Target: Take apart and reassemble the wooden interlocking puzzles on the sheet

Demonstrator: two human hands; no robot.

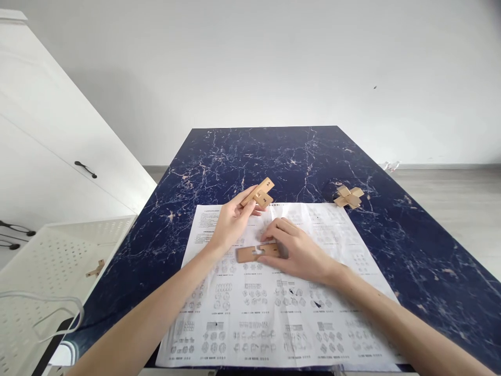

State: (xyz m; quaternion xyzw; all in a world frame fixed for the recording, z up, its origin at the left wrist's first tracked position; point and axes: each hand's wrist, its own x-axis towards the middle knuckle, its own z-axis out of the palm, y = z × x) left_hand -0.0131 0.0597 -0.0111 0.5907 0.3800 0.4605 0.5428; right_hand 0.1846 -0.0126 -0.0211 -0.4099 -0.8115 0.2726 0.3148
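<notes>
My left hand (234, 216) is closed on two joined wooden puzzle pieces (261, 193), held tilted above the top of the paper sheet; the numbers 2 and 3 seem to be printed on them. Below and to the right, my right hand (295, 248) has its thumb and fingers around the right end of a notched wooden puzzle piece (247, 254). That piece lies flat on or just over the paper, its cut-out facing up and its right end partly hidden by the fingers. Printed assembly diagrams cover the instruction sheet (235, 313) beneath both hands.
An assembled wooden cross-shaped puzzle (348, 197) sits at the sheet's upper right corner, on the dark blue marbled table (250, 156). Left of the table stands a white perforated bin (50, 250) with a wooden piece (96, 268) and a white cable (47, 296). A white cabinet (58, 130) is behind it.
</notes>
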